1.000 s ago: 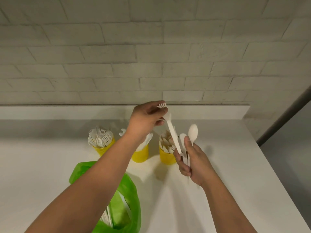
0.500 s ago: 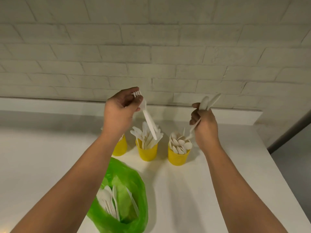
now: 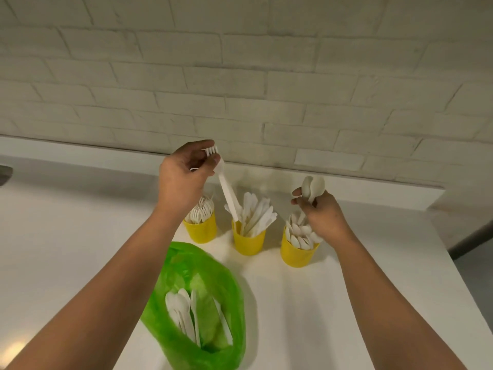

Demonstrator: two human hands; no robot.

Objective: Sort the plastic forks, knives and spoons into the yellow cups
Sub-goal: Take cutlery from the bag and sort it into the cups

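Three yellow cups stand in a row on the white counter: the left cup [image 3: 200, 231] holds forks, the middle cup [image 3: 248, 243] holds knives, the right cup [image 3: 297, 254] holds spoons. My left hand [image 3: 184, 177] pinches a white plastic fork [image 3: 226, 188] by its tines, handle hanging down over the gap between the left and middle cups. My right hand [image 3: 321, 214] hovers just above the spoon cup and grips two white spoons [image 3: 313, 186], bowls pointing up.
A green plastic bag [image 3: 197, 305] lies open near the counter's front, with several white utensils inside. The white counter [image 3: 66, 249] ends at a ledge below the brick wall [image 3: 240, 76]. The counter's right edge drops to a grey floor.
My right hand has come down with the spoons toward the spoon cup. My left hand still holds the fork by its tines, near the left and middle cups.
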